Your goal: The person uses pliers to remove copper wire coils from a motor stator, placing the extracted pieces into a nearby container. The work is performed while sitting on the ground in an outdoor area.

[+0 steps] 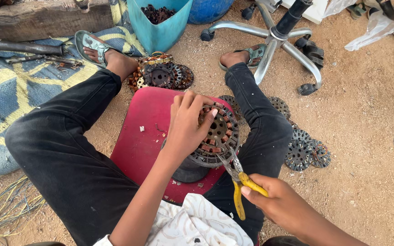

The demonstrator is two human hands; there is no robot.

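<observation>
Rusty metal motor ring (220,134) sits on a red stool (142,136) between the knees, the left hand (185,125) pressing down on it with spread fingers while the right hand (274,196) squeezes yellow pliers (238,182) whose tips touch its edge.

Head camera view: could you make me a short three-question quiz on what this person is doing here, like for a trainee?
1. True or false: the right hand holds yellow-handled pliers.
2. The left hand rests on which thing? A) teal bucket B) round motor stator C) chair base
3. Fill in: the stator sits over a ____ stool.

Key
1. True; the plier tips meet the stator's rim.
2. B; the teal bucket and chair base lie beyond the feet.
3. Red.
</observation>
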